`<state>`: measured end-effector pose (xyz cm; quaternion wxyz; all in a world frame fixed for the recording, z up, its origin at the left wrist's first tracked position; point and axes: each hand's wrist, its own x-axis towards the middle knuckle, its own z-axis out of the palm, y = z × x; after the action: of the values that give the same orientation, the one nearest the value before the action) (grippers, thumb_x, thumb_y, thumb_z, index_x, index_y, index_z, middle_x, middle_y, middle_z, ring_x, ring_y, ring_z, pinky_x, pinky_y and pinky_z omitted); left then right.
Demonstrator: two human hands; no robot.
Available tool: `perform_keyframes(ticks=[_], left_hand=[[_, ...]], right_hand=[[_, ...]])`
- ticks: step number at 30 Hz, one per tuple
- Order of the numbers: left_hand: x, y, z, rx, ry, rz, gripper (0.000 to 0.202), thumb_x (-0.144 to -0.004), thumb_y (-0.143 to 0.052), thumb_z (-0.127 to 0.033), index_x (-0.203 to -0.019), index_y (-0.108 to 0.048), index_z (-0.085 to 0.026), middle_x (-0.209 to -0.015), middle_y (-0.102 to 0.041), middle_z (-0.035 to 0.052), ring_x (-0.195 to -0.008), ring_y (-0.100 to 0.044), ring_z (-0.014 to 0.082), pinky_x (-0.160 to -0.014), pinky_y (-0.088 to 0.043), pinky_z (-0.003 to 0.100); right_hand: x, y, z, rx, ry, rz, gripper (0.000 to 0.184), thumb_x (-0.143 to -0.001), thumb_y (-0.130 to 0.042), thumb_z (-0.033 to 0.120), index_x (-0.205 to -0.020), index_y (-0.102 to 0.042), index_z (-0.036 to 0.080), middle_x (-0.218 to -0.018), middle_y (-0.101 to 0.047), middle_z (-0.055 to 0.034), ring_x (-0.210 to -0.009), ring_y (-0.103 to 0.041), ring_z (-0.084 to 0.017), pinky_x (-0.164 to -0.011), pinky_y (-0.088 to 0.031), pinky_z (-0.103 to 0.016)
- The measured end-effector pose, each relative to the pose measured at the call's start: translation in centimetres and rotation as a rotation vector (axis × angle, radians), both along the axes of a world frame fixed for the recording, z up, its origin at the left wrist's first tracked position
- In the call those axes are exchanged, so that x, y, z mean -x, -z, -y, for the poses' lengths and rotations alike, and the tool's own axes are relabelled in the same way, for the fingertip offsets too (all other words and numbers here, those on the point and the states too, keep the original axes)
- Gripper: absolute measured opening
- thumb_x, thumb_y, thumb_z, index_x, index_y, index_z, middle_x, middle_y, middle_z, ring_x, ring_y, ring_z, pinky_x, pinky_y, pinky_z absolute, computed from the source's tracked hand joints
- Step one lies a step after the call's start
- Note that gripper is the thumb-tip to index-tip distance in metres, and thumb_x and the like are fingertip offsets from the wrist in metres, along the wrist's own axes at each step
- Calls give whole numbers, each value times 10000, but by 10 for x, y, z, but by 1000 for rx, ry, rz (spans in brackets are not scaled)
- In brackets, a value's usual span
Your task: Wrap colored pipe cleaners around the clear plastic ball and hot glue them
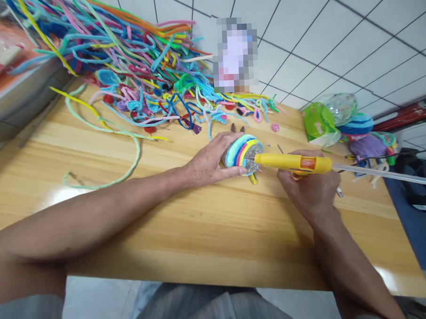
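My left hand (213,162) is wrapped round a small round object (239,151) banded with blue, yellow, red and pale green pipe cleaners; its bare end looks clear or silvery. In my right hand (307,183) is a yellow glue gun (287,162), a long translucent glue stick (386,173) sticking out of its back. The gun's nozzle points left and meets the bare end of the banded object; whether it touches, I cannot tell. Below that object a short yellow piece (253,178) shows on the wooden table (202,230).
A big tangle of coloured pipe cleaners (141,64) covers the back left. One pale green strand (137,158) curls across the left side. At the back right stand a green packet (319,122) and a purple bundle (369,145). A blurred-out phone-like shape (235,55) leans against the tiled wall.
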<state>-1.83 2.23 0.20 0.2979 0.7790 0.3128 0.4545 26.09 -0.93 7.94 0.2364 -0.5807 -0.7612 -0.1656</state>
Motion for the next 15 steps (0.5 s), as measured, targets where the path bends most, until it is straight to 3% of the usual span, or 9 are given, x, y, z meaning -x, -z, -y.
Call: perform_keyframes(ticks=[6, 15], left_hand=[[0, 1, -1, -5, -3, -2, 860, -949, -792, -669, -1617, -494, -216, -1614, -609, 190, -1539, -578, 364, -1323, -489, 549], [1, 0, -1, 0, 2, -6, 853, -946, -811, -636, -1627, -485, -240, -1615, -610, 185, -1538, -577, 372, -1316, -487, 583]], right_hand=[[0, -2, 2, 15, -50, -6, 260, -813, -645, 323, -1046, -724, 238, -968, -827, -97, -780, -796, -292, -654, -581, -370], [-2, 0, 3, 9, -41, 23, 255, -833, -652, 382, -1040, -723, 251, -979, -841, -85, -716, -766, -256, -624, -568, -351]])
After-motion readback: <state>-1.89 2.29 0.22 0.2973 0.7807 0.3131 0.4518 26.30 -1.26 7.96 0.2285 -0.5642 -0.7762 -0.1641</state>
